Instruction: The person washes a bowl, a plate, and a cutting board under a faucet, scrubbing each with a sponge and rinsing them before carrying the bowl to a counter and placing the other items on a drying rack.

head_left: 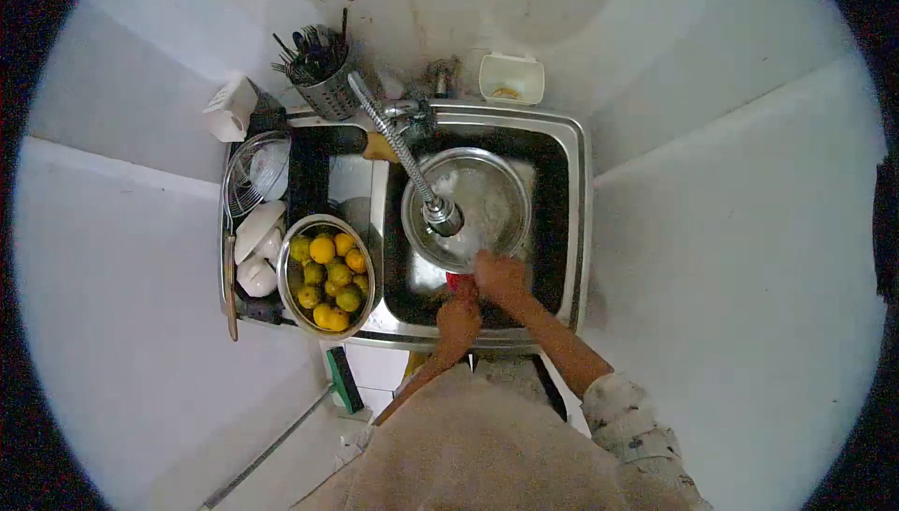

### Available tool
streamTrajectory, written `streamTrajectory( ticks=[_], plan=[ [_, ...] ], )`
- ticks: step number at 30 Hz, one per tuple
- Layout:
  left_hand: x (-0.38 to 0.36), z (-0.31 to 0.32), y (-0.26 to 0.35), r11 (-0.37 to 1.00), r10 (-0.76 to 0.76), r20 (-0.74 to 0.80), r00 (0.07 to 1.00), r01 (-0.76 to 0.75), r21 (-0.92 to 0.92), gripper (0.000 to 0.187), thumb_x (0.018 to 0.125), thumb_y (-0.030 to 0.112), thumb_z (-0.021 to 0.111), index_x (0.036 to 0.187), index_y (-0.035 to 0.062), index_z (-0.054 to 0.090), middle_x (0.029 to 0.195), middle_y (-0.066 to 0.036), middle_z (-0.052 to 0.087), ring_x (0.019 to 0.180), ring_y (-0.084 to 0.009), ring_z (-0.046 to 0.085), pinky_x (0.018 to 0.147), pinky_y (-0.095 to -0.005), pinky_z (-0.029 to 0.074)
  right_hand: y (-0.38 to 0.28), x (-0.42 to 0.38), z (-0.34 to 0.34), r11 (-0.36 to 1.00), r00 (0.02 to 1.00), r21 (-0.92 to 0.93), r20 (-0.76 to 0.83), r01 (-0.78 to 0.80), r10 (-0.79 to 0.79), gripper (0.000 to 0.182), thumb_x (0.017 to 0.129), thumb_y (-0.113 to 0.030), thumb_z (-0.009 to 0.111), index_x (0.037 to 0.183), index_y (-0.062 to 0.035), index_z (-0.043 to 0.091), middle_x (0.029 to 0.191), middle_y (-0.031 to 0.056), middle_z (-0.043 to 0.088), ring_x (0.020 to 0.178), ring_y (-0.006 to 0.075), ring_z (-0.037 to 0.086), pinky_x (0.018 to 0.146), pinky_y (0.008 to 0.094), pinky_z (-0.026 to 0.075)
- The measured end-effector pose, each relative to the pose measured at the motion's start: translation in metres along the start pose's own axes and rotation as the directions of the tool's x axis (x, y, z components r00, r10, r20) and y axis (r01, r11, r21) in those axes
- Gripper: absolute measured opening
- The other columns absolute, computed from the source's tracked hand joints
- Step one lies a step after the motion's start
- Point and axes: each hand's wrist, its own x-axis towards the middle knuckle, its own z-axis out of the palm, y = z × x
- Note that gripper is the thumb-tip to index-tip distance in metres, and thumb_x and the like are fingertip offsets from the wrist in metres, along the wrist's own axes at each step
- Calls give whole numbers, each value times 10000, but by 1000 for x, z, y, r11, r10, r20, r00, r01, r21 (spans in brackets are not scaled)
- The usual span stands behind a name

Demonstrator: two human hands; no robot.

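In the sink (551,249) stands a round metal bowl (410,216) with water in it, under the spout of a flexible faucet (389,132). My left hand (458,320) is closed on a small red thing (459,283) just below the bowl's near rim; its kind does not show. Beside it, slightly higher and to the right, my right hand (503,279) has its fingers curled in at the near rim. What those fingers hold, if anything, I cannot make out.
A metal bowl of yellow and green citrus fruits (330,273) sits on the drainboard at the left. Around it are white dishes (257,233), a wire strainer (245,172) and a cutlery holder (328,94). A pale plastic container (512,78) is behind the sink. A green brush (345,382) leans below.
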Motion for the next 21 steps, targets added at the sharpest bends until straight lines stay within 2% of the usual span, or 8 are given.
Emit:
streamTrajectory(
  ticks=[3, 7, 9, 10, 12, 14, 19, 21],
  plan=[
    [3, 5, -3, 1000, -1, 6, 1000, 1, -18, 294, 852, 194, 443, 1123, 81, 453, 617, -218, 563, 546, -417, 551, 482, -507, 419, 11, 7, 13, 982, 968, 96, -206, 164, -142, 211, 786, -238, 482, 785, -29, 516, 768, 187, 604, 676, 344, 606, 580, 470, 473],
    [1, 4, -12, 1000, 9, -4, 1000, -9, 3, 251, 871, 204, 426, 1083, 79, 477, 659, -194, 583, 597, -396, 571, 519, -489, 435, 5, 3, 14, 976, 983, 115, -51, 183, -178, 234, 817, -257, 478, 835, -27, 522, 818, 194, 608, 687, 351, 601, 602, 460, 474],
    [0, 3, -13, 991, 135, -83, 987, -136, -8, 232, 876, 205, 424, 1057, 76, 492, 665, -185, 586, 607, -387, 575, 532, -480, 441, 21, 10, 17, 862, 911, 486, -273, -147, 309, 296, 828, -326, 519, 909, -42, 538, 852, 130, 614, 686, 310, 603, 580, 427, 486],
    [1, -1, -7, 992, 25, -91, 996, -36, -122, 212, 884, 207, 420, 1024, 72, 503, 671, -183, 586, 603, -383, 574, 538, -471, 440, 24, 9, 26, 861, 912, 488, -270, -147, 309, 296, 828, -326, 519, 909, -42, 538, 852, 130, 614, 686, 310, 603, 580, 427, 486],
    [7, -1, 0, 968, -91, -95, 991, 66, -241, 200, 891, 209, 415, 991, 67, 514, 677, -181, 586, 598, -380, 572, 543, -461, 439, 28, 6, 38, -83, 875, 957, 287, -277, 389, 368, 792, -367, 599, 991, -60, 555, 839, 70, 606, 706, 254, 591, 555, 395, 488],
    [13, 4, -2, 899, -78, -141, 987, 9, -437, 194, 901, 221, 416, 944, 60, 516, 677, -185, 577, 577, -389, 554, 534, -464, 423, 5, -2, 14, -127, 877, 940, 340, -315, 340, 399, 775, -367, 621, 1020, -60, 549, 861, 58, 592, 726, 233, 580, 562, 384, 486],
    [17, 22, -17, 958, -32, -36, 999, 20, -285, 216, 909, 242, 420, 942, 44, 502, 751, -198, 571, 673, -367, 563, 578, -433, 420, -14, 7, -21, -128, 857, 893, 449, -431, 252, 463, 762, -341, 649, 1086, -38, 517, 922, 79, 565, 766, 221, 571, 639, 351, 490],
    [20, 23, -13, 959, -13, -77, 997, -9, -284, 226, 907, 248, 430, 940, 34, 495, 774, -201, 569, 699, -348, 566, 596, -418, 421, 0, 27, 18, -520, 894, 842, 335, -142, 299, 437, 762, -316, 660, 1058, -28, 520, 902, 70, 557, 744, 211, 564, 655, 323, 481]
  ],
)
